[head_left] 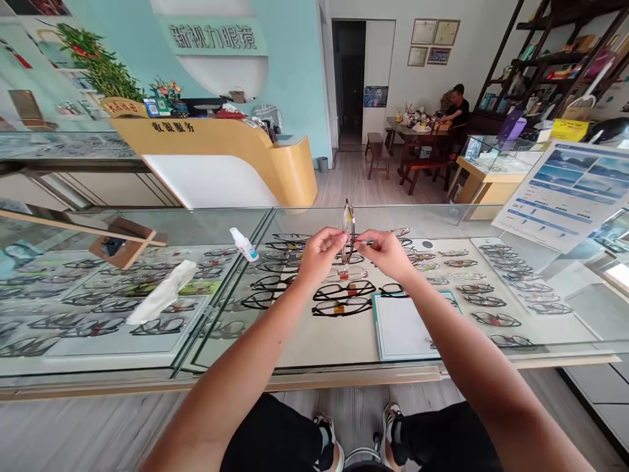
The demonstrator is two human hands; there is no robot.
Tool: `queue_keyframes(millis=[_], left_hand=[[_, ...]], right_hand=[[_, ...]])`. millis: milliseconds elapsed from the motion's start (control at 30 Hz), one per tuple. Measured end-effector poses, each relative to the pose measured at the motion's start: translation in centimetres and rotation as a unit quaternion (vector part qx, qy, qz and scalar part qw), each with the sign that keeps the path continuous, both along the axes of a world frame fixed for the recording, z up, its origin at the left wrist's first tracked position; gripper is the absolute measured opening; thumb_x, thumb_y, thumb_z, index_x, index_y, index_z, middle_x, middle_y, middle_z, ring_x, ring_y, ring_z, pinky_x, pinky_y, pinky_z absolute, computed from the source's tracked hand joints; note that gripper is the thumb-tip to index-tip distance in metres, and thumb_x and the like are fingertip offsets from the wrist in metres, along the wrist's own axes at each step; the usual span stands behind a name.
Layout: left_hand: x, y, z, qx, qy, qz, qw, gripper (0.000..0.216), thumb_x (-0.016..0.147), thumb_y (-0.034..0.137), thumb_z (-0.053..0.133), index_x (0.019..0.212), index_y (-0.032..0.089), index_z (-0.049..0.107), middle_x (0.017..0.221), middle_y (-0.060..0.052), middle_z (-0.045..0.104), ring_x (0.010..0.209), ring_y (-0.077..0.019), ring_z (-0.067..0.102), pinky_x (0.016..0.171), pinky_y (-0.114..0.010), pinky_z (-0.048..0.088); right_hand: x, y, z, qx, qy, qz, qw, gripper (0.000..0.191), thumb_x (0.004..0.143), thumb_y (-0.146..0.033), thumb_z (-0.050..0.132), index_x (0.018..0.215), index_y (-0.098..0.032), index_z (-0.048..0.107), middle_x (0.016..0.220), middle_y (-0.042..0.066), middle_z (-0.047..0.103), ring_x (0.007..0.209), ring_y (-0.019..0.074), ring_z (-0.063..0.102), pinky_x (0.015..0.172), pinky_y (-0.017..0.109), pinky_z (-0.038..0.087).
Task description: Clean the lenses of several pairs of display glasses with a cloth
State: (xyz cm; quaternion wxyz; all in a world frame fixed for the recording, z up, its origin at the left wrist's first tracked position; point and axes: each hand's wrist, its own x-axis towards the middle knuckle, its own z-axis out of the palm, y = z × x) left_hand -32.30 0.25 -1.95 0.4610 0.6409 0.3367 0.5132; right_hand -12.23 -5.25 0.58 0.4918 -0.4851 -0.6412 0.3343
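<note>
Glass counter (314,378): beneath the left hand (325,249) and right hand (386,252), reaching well past both.
White bottle (244,244): on the glass, left of the left hand, label partly blue.
White packet (162,293): farther left of that hand and nearer the body, crumpled.
Wooden stand (120,242): farthest left of the left hand.
Printed sheet (565,196): well right of the right hand, leaning.
Teal-edged board (403,328): bodyward of the right hand, partly behind its forearm; on or under the glass, cannot tell.
</note>
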Motion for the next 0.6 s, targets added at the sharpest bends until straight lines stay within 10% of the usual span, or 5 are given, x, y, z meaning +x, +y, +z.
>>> queue_keyframes(millis=[600], left_hand=[[-0.5, 0.1, 0.4, 0.009, -0.02, -0.035, 0.999, 0.056, 0.09, 0.069, 0.091, 0.118, 0.022, 0.082, 0.135, -0.013, 0.086, 0.107, -0.0255, 0.082, 0.092, -0.04, 0.069]], right_hand=[[1.2, -0.4, 0.3, 0.04, 0.017, -0.099, 0.994, 0.046, 0.092, -0.069, 0.077, 0.092, -0.023, 0.075, 0.049, -0.011, 0.037, 0.05, 0.0119, 0.022, 0.053, 0.031, 0.018]])
